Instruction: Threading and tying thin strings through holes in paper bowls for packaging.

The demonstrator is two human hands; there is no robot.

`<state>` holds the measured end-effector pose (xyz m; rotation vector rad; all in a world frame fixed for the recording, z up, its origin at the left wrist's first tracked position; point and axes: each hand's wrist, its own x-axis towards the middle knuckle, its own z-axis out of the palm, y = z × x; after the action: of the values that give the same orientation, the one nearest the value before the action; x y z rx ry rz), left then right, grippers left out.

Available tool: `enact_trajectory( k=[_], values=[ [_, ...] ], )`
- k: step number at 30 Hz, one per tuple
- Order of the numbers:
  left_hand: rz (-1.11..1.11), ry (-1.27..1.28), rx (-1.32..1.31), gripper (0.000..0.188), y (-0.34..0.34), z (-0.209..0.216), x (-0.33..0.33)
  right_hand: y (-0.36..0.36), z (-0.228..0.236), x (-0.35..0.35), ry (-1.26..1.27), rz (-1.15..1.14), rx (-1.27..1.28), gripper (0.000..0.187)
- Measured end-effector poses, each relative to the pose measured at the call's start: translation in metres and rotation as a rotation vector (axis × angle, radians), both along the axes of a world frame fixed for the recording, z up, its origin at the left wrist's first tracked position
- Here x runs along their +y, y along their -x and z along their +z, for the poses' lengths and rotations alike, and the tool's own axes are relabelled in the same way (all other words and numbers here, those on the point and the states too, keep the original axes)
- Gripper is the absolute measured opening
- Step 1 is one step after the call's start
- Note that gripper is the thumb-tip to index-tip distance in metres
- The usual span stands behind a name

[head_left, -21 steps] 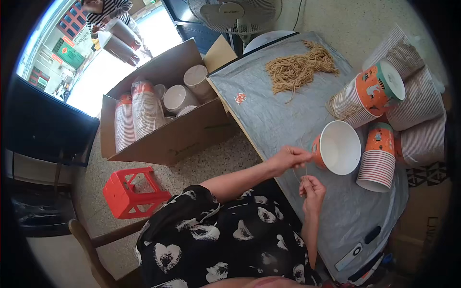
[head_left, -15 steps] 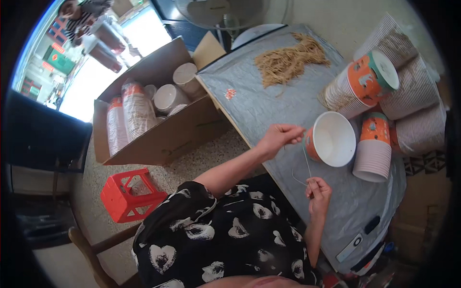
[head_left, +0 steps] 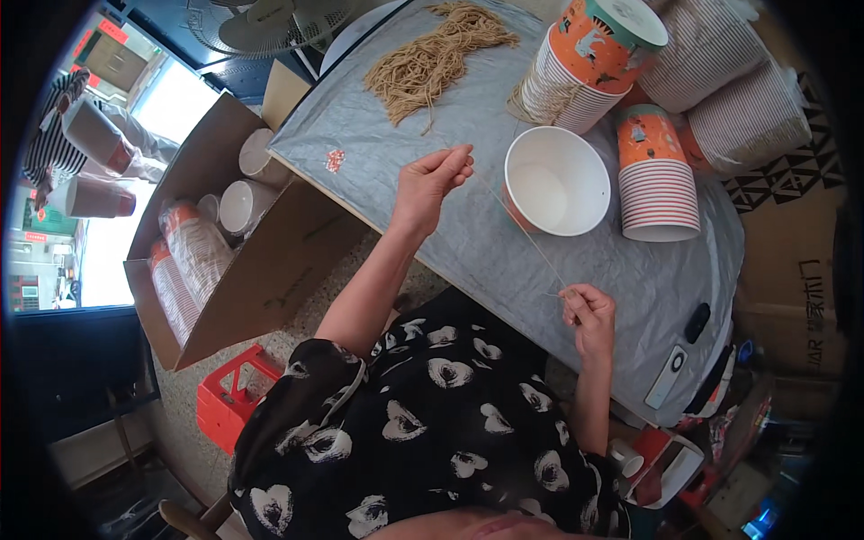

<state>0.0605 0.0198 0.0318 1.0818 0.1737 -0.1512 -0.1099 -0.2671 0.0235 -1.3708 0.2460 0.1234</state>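
A thin pale string (head_left: 544, 256) runs taut between my hands, slanting down to the right. My left hand (head_left: 430, 187) pinches its upper end over the table, with fingers closed. Lower and nearer to me, my right hand (head_left: 589, 315) has its fingers closed on the other end, where a short tail sticks out. Just beyond the string is a white-lined paper bucket (head_left: 560, 184), its open mouth tilted toward me. Neither hand appears to grip the bucket. A heap of tan strings (head_left: 432, 58) lies at the far side of the table.
Stacked paper buckets (head_left: 661, 193) lie right of the single one, with further stacks (head_left: 576, 76) behind. A remote control (head_left: 666, 378) and a black object (head_left: 697, 322) lie near the right edge. Left of the table are a cardboard box (head_left: 270, 270) of buckets and a red stool (head_left: 229, 400).
My hands have moved farther apart, and the string, slack and curled before, is now stretched straight. My view has shifted, so the table sits higher and more to the left.
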Motion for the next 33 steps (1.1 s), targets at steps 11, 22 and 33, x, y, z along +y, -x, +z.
enact_trajectory(
  k=[11, 22, 33],
  values=[
    [0.096, -0.076, -0.048, 0.026, -0.011, -0.013, 0.011, 0.016, -0.008, -0.036, 0.069, -0.076, 0.055, 0.014],
    [0.077, -0.011, 0.028, 0.024, 0.000, -0.020, 0.007, 0.028, 0.006, -0.083, 0.467, -0.205, 0.040, 0.010],
    [-0.394, -0.162, -0.070, 0.009, 0.084, -0.037, -0.056, 0.015, 0.033, -0.075, 1.464, -0.251, -0.371, 0.031]
  ],
)
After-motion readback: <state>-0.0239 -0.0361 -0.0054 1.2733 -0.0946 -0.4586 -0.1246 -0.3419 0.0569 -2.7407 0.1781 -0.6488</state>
